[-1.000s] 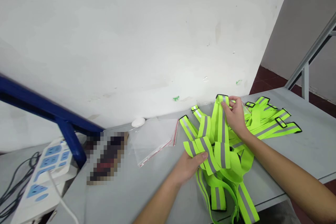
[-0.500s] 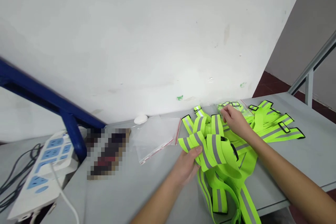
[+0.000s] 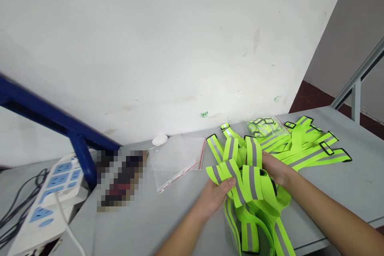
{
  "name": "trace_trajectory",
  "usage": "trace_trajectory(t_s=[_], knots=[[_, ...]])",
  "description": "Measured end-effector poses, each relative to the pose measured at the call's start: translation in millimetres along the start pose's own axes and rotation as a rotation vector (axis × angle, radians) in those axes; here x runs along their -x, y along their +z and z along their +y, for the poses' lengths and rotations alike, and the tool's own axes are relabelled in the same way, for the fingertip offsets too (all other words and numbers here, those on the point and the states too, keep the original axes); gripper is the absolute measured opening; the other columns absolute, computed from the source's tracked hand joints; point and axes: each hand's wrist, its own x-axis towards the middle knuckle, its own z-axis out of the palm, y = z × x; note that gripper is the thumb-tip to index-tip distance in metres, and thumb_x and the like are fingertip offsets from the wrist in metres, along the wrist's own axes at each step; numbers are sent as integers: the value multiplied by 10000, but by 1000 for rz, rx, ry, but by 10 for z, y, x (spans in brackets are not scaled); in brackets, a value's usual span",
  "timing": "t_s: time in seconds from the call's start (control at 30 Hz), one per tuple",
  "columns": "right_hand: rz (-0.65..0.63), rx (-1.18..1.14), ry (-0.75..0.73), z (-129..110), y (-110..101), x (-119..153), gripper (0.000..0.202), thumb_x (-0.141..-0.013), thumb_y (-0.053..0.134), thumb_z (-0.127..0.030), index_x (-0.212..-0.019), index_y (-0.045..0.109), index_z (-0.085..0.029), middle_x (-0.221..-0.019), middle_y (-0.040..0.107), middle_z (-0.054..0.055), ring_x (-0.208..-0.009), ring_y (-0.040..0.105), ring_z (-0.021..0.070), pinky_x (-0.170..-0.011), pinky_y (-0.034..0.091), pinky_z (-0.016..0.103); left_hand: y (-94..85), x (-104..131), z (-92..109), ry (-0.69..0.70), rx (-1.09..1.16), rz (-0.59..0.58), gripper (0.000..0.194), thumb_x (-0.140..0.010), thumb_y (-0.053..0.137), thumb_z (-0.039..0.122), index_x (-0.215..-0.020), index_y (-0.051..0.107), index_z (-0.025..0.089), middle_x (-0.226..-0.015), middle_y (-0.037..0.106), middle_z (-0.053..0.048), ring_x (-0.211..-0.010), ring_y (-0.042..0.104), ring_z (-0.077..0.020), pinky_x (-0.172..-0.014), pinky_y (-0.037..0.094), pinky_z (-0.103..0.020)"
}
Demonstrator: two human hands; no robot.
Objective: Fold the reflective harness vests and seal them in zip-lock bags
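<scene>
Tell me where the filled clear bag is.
In the head view, the filled clear bag lies right of centre near the foot of the white wall, beyond the right hand, beside loose green straps.

There are two bare hands: one left hand (image 3: 217, 196) and one right hand (image 3: 274, 171). The bright yellow-green straps with grey stripes (image 3: 253, 182) are many — too tangled to count. There is one clear plastic bag full of green (image 3: 264, 127), at least two flat clear plastic bags with red lines (image 3: 175, 158), one white round thing (image 3: 160, 140) and one long white power strip with blue sockets (image 3: 36, 230).
</scene>
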Motion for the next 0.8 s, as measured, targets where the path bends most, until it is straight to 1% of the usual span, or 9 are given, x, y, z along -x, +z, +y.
trace_trajectory(t_s=[0.1,0.17,0.27,0.33,0.4,0.5,0.63,0.73,0.8], knots=[[70,45,40,4,61,5,282,-752,721,-392,-934,702,-177,-837,733,75,-776,693,238,-727,555,385,-56,-15,-46,30,-102,-48,524,-711,747,465,-1148,677,185,-1220,661,-129,-1152,592,-349,-997,469,-487],[147,175,-83,7,44,-16,224,-745,720,-369,-877,713,-188,-779,721,44,-735,672,222,-682,537,358,-78,-19,-69,29,-138,-86,493,-733,731,463,-1138,679,186,-1230,656,-125,-1154,590,-344,-993,474,-479],[222,374,-331,9,-19,-68,91,-738,700,-293,-773,715,-209,-692,680,-2,-649,617,186,-611,495,317,-93,-20,-79,28,-135,-78,510,-736,727,469,-1158,666,188,-1244,648,-124,-1156,590,-336,-1000,469,-471],[255,431,-413,2,-40,-95,71,-750,676,-278,-764,713,-219,-683,664,-7,-626,596,181,-597,485,316,-99,-19,-73,28,-124,-73,528,-738,725,470,-1178,655,186,-1254,642,-123,-1167,585,-329,-1016,456,-464],[293,447,-409,-9,-37,-110,106,-767,659,-311,-766,710,-218,-688,662,2,-623,592,186,-602,486,327,-108,-18,-68,38,-127,-89,539,-745,718,472,-1195,647,184,-1266,634,-123,-1189,570,-325,-1036,438,-457],[316,456,-317,-21,-41,-112,214,-781,652,-404,-737,692,-198,-667,656,17,-617,589,195,-588,485,332,-125,-11,-77,81,-169,-121,548,-754,709,470,-1220,635,190,-1280,626,-117,-1216,547,-326,-1049,424,-453],[254,437,-231,-31,-128,-70,282,-771,674,-459,-822,686,-182,-748,686,37,-681,617,205,-612,505,328,-128,0,-70,134,-251,-169,490,-791,669,467,-1202,650,200,-1262,638,-104,-1202,555,-326,-1028,444,-453],[69,479,-199,-43,-161,-13,271,-789,662,-455,-850,689,-193,-789,688,36,-715,623,202,-643,513,324,-93,11,-22,143,-301,-177,462,-802,653,468,-1180,663,202,-1231,657,-95,-1180,568,-327,-1014,455,-447],[-9,556,-247,-48,-133,22,232,-758,706,-406,-883,689,-211,-840,691,29,-776,628,215,-689,517,332,-60,21,14,142,-339,-179,449,-805,649,464,-1169,668,202,-1193,675,-92,-1159,580,-326,-1002,463,-442]])
